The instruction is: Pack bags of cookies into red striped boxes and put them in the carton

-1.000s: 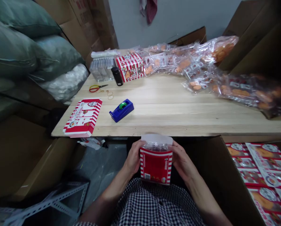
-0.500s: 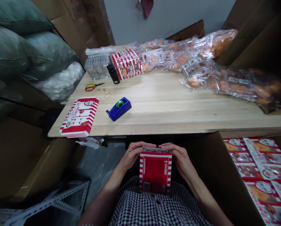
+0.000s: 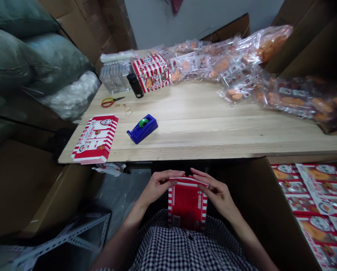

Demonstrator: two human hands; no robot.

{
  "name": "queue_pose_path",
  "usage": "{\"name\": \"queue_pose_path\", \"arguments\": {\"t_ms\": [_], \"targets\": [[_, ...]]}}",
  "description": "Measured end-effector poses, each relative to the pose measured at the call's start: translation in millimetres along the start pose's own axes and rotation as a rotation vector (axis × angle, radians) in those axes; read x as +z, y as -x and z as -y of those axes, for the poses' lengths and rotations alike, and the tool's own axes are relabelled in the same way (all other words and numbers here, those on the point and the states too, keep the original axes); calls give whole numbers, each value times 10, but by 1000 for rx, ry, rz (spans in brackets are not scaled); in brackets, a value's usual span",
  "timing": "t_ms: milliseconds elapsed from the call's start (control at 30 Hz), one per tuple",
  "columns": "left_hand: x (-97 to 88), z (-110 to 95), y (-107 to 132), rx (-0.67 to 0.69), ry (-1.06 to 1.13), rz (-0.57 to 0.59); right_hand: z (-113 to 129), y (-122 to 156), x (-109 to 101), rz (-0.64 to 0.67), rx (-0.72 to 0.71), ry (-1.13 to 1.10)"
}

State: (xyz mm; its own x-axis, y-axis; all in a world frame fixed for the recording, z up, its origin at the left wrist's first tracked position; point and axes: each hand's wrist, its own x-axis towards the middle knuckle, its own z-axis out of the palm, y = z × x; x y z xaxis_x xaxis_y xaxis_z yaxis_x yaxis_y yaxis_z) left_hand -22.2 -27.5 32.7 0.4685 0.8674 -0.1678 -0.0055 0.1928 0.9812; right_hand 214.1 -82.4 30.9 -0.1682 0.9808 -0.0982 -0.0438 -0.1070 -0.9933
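Red striped box (image 3: 187, 207), left hand (image 3: 160, 185) and right hand (image 3: 218, 190), each grip clamped at its top edge, before the wooden counter (image 3: 196, 124)

Box (image 3: 187, 207) looks like smooth card w/ printed surface; tabletop (image 3: 202, 128) is wood, smooth, visible grain, approx. matt. Tape disp. (image 3: 143, 130) is smooth hard plastic. Snack bags (image 3: 219, 67): clear plastic film, crinkled & v. glossy. Shirt (image 3: 182, 248): woven cloth, matt.
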Motion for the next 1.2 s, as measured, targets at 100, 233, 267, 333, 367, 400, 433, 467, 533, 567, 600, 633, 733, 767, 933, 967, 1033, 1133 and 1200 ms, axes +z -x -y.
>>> {"name": "queue_pose_path", "arguments": {"t_ms": [100, 233, 267, 333, 367, 400, 433, 467, 533, 567, 600, 633, 733, 767, 933, 967, 1033, 1133, 1200], "targets": [[-1, 62, -21, 17, 30, -38, -107, -37, -35, -3, 4, -32], [-63, -13, -54, 0, 5, 36, -96, -104, -154, 44, 19, -34], [-79, -57, -66, 1, -16, 65, -51, -124, -179, 58, 21, -20], [-101, -154, -95, 2, -65, 113, 70, -170, -209, 82, 24, 12], [-106, -200, -113, -3, -88, 132, 133, -195, -214, 90, 27, 25], [-107, -241, -132, -13, -107, 153, 190, -221, -213, 99, 31, 34], [-106, -277, -151, -24, -118, 176, 239, -249, -211, 114, 41, 39], [-104, -309, -172, -32, -121, 202, 275, -276, -208, 133, 53, 38], [-99, -355, -216, -32, -105, 257, 314, -328, -206, 175, 79, 24], [-98, -370, -239, -29, -96, 280, 318, -351, -208, 189, 93, 19], [-96, -379, -263, -25, -91, 294, 314, -374, -211, 194, 108, 16], [-95, -383, -288, -24, -91, 295, 306, -394, -215, 193, 123, 20], [-89, -367, -358, -43, -137, 270, 269, -444, -219, 157, 163, 48], [-87, -357, -377, -54, -155, 263, 258, -457, -217, 140, 176, 54], [-74, -291, -416, -112, -133, 222, 189, -488, -196, 104, 196, -19], [-70, -276, -414, -128, -118, 217, 167, -487, -190, 98, 196, -50], [-57, -244, -400, -147, -107, 210, 114, -474, -176, 78, 207, -106], [-33, -207, -350, -110, -136, 174, 37, -416, -136, 42, 244, -177], [-18, -202, -295, -66, -162, 143, 4, -351, -98, 24, 262, -210]]}}
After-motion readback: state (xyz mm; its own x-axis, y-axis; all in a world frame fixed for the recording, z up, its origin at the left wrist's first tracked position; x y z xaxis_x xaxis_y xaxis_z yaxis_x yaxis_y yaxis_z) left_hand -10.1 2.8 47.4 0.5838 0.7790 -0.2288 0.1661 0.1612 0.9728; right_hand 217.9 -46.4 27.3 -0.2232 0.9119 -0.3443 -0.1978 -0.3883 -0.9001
